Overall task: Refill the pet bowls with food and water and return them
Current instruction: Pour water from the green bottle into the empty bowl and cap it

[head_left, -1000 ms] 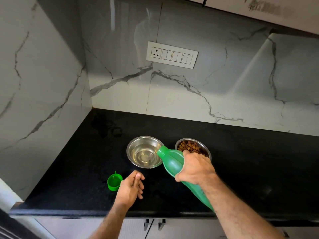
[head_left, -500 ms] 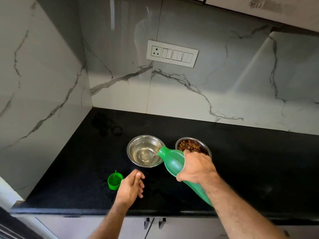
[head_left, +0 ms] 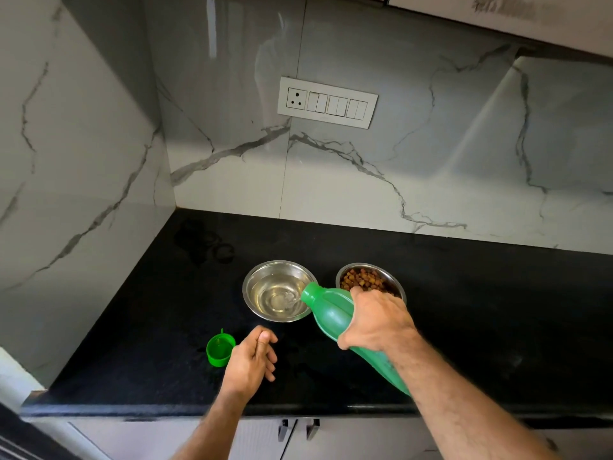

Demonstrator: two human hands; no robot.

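Right hand [head_left: 376,322] grips green bottle [head_left: 331,313], tilted, mouth over the rim of steel water bowl [head_left: 278,290]; water runs in. Food bowl [head_left: 370,280], full of brown kibble, sits just beside on the black surface [head_left: 481,310]. Left hand [head_left: 252,358] rests loosely open, holding nothing, touching green cap [head_left: 219,350]. No readable label on bottle.

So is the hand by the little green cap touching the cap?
Cannot tell. In the head view the left hand sits right beside the green cap, and their edges meet in the picture with no plain gap or clear contact.
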